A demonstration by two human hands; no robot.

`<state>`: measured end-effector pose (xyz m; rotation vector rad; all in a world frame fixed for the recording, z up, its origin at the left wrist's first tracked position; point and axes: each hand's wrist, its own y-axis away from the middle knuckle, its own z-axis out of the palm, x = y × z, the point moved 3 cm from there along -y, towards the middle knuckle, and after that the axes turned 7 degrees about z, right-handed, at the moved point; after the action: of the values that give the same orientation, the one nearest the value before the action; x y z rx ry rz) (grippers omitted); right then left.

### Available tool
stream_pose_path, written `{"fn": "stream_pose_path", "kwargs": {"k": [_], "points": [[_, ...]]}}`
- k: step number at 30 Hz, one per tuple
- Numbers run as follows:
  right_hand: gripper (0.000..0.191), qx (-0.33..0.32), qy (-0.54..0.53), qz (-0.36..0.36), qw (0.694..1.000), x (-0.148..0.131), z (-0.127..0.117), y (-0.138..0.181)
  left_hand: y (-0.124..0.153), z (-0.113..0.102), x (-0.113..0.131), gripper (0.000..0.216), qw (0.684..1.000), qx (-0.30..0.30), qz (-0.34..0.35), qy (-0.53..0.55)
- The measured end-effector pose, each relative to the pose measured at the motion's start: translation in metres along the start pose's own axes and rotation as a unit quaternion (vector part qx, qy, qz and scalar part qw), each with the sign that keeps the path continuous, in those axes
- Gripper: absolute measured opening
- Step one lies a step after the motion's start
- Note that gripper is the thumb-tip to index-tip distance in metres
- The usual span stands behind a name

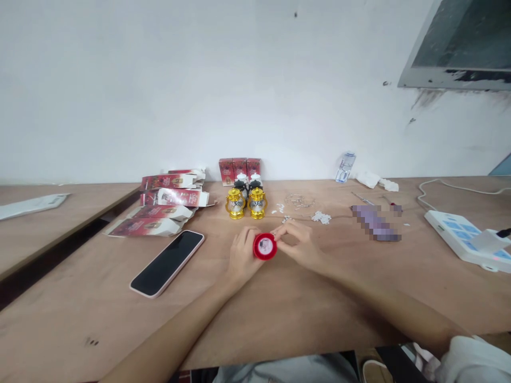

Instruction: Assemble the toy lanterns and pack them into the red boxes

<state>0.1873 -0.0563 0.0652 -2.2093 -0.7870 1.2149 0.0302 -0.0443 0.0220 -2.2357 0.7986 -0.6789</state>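
Wrapped round a red lantern, my left hand [244, 250] holds it above the table with its round end toward me. A pale disc shows inside the red rim of the lantern [265, 247]; the rest of it is largely hidden by the hand. On the other side, my right hand [297, 242] has thumb and forefinger pinched at the rim, and whatever lies between them is too small to make out. Beyond the hands stand two gold lanterns [236, 205], with black lanterns [240, 186] and white lanterns [254, 178] behind them.
Flattened red cartons [171, 198] lie left, near a phone [167, 263]. Red boxes [233, 169] stand at the wall. Small white pieces [321, 217] and thin wire loops [298, 200] lie right of the lanterns. Further right are a bottle [345, 167], a screwdriver [393, 204] and a power strip [459, 234].
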Motion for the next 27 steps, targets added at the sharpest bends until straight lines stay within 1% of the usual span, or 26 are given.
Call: {"fn": "stream_pose_path", "kwargs": {"k": [4,6,10,12,15,17,19,21,23,25,27], "points": [[0.013,-0.022,0.007,-0.004,1.000,0.002,0.001,-0.001,0.000,0.000,0.000,0.022,1.000,0.000,0.003,-0.004],[0.013,-0.031,0.001,0.011,0.999,0.003,0.002,-0.003,0.001,0.000,0.000,0.023,1.000,0.001,0.007,-0.005],[0.012,-0.048,-0.076,0.075,0.993,0.009,0.002,-0.007,0.001,0.000,-0.001,0.022,1.000,0.003,0.010,-0.013],[0.010,-0.040,-0.110,0.084,0.990,0.010,0.001,-0.007,0.001,-0.001,-0.001,0.022,1.000,0.006,0.011,-0.017],[0.008,-0.006,-0.094,0.052,0.994,0.007,0.000,-0.006,0.000,-0.001,-0.001,0.021,1.000,0.000,0.009,-0.017],[0.007,0.013,-0.054,0.014,0.998,0.002,0.000,-0.004,0.000,0.000,-0.001,0.020,1.000,-0.004,0.005,-0.018],[0.007,0.017,-0.010,-0.033,0.999,-0.003,0.002,-0.001,0.000,0.000,-0.002,0.019,1.000,-0.003,0.003,-0.024],[0.011,0.004,0.035,-0.085,0.996,-0.007,0.006,0.003,0.001,0.000,-0.002,0.019,0.999,0.001,0.004,-0.033],[0.020,-0.021,0.085,-0.128,0.988,-0.008,0.011,0.007,0.001,0.000,-0.002,0.020,0.999,0.004,0.005,-0.040],[0.026,-0.042,0.124,-0.151,0.980,-0.006,0.015,0.011,0.001,-0.001,-0.002,0.021,0.999,0.002,0.003,-0.043],[0.028,-0.052,0.146,-0.157,0.975,-0.002,0.019,0.013,0.000,-0.001,-0.002,0.020,0.999,-0.005,0.001,-0.047]]}}
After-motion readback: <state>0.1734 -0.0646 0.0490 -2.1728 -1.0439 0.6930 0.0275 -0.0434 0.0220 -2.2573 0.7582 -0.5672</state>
